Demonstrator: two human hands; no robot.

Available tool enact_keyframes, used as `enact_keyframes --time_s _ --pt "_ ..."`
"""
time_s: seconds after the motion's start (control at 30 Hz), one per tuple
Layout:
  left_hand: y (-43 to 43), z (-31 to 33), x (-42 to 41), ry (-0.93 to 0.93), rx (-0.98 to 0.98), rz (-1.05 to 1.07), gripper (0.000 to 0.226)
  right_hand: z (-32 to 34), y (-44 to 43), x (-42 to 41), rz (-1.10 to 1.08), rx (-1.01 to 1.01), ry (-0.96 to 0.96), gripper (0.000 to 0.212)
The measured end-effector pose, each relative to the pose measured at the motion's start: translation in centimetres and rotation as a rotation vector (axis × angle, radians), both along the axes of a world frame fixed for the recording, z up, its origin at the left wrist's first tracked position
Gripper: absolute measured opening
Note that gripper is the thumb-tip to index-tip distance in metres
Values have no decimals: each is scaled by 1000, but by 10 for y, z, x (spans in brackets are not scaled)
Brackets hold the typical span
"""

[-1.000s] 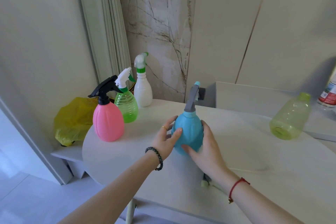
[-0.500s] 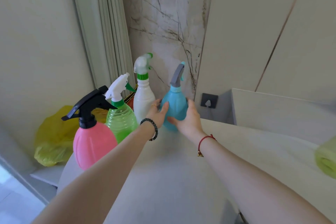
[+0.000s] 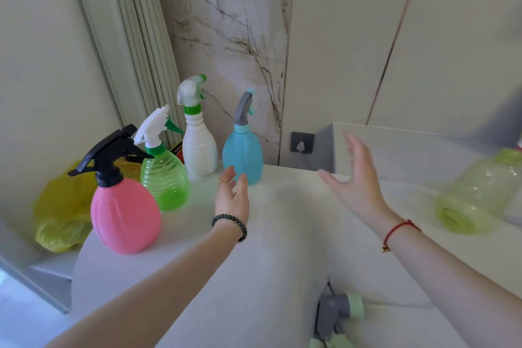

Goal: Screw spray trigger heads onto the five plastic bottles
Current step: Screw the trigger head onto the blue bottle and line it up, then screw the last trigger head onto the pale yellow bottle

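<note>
Both hands (image 3: 293, 186) empty above table (image 3: 282, 234)

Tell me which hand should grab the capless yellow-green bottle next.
Probably the right hand: it is open, empty and nearer the yellow-green bottle lying at the right. The left hand hovers by the blue bottle.

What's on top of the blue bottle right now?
A grey spray trigger head sits on the neck of the blue bottle, nozzle tip light blue. How tightly it is screwed on cannot be seen; both hands are off it.
</note>
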State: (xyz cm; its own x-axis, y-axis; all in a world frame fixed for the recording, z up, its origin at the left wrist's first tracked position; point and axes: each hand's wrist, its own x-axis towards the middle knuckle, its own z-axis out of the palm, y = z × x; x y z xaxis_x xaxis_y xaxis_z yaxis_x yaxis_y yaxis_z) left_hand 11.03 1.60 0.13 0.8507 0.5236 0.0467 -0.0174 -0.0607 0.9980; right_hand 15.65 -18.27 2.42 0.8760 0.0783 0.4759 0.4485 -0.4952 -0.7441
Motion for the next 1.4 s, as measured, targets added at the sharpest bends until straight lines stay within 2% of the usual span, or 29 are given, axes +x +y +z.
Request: enact_keyframes --time_s 0.1,0.17,0.27,0.37,0.47,0.53,0.6,0.67,0.8,0.87,0.97,1.07,1.17,1.2,1.27,1.33,1.4 --pt "-40 10 -10 -68 40 -152 35 18 -74 -13 -238 -9 -192 76" --pt "-69 19 -11 -74 55 -257 35 23 -115 -20 -361 -89 -231 79" --pt "-107 26 -9 -68 45 -355 35 18 -157 -25 -498 -131 -156 94" --pt "-133 25 -11 -63 31 -411 35 7 -183 -22 -586 -39 0 112" --pt "-143 21 -16 -47 43 -453 33 -7 -200 -12 -554 94 269 117" --pt "-140 22 -19 -33 65 -486 31 -12 -205 -8 -544 154 376 106" --pt "-133 24 -21 -15 78 -535 29 -11 -204 -10 -560 117 349 92" --pt "-123 27 -25 3 108 -597 33 -2 -190 -17 -514 98 242 82" --pt "-101 31 -41 -16 208 -685 62 25 -123 -54 -63 123 168 73" --pt "-91 32 -51 -50 228 -709 71 34 -85 -77 144 41 202 69" --pt "-73 27 -67 -61 265 -701 75 34 -41 -104 298 -59 242 66" --pt "-53 19 -86 -14 304 -648 81 26 -22 -120 408 -190 286 80" --pt "-33 12 -101 14 307 -573 79 14 -26 -124 429 -635 425 96" --pt "-27 11 -104 19 297 -540 74 9 -29 -128 393 -779 461 91" --pt "-16 9 -109 31 280 -494 69 -2 -35 -136 376 -938 433 63" --pt "-10 7 -114 46 272 -479 69 -13 -39 -145 365 -1023 356 42" --pt "-8 3 -117 61 273 -482 71 -15 -45 -147 320 -1072 266 34"
